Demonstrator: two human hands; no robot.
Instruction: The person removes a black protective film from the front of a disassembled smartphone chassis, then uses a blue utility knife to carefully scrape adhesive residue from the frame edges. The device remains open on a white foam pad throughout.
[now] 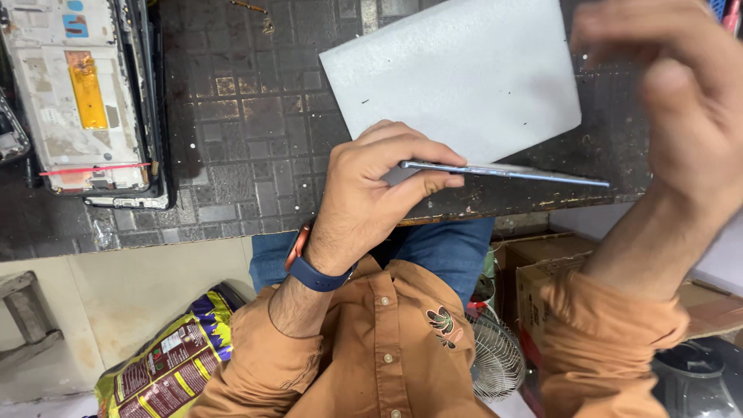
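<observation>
1. One thin phone panel (503, 172) is pinched edge-on in the left hand (371, 193), just above the dark desk (248, 131) beside a grey pad (457, 73).
2. Right hand (681, 101) hovers blurred, apparently unclenched and empty.
3. Judged step: inspecting; next needs steady support.

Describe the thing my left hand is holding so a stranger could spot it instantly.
Start at the dark worktable, then the white foam sheet. At its near edge the left hand pinches a thin bluish phone panel, seen edge-on, unlike the opened phone frame lying flat.
</observation>
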